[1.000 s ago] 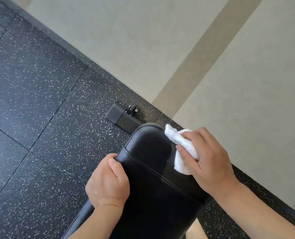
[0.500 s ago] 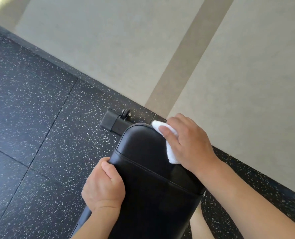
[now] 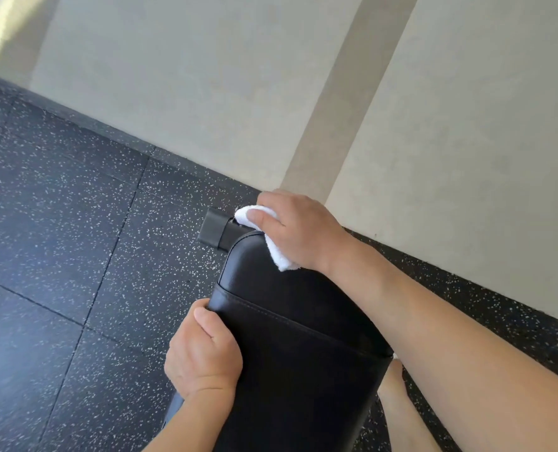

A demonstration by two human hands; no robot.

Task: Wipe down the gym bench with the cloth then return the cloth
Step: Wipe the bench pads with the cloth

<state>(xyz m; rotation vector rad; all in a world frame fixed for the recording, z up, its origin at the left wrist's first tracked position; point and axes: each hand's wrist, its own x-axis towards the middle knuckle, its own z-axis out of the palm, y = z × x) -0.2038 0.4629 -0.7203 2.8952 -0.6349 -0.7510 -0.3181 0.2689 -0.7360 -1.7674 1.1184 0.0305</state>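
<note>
Our right hand (image 3: 298,231) grips the white cloth (image 3: 279,252) at the gym bench (image 3: 290,321) pad's far end; our left hand (image 3: 204,355) clutches its edge. Firm, overlapping strokes serve best.

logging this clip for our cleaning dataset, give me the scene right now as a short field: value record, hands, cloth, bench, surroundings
left hand: left hand grips the left edge of the bench pad
right hand: right hand holds the white cloth against the pad's far rounded end
bench: black padded gym bench, stitched seam across the pad
bench base: black foot visible beyond the far end
floor: dark speckled rubber tiles
wall: pale wall behind the bench
task stage: wiping, cloth not yet returned
</note>
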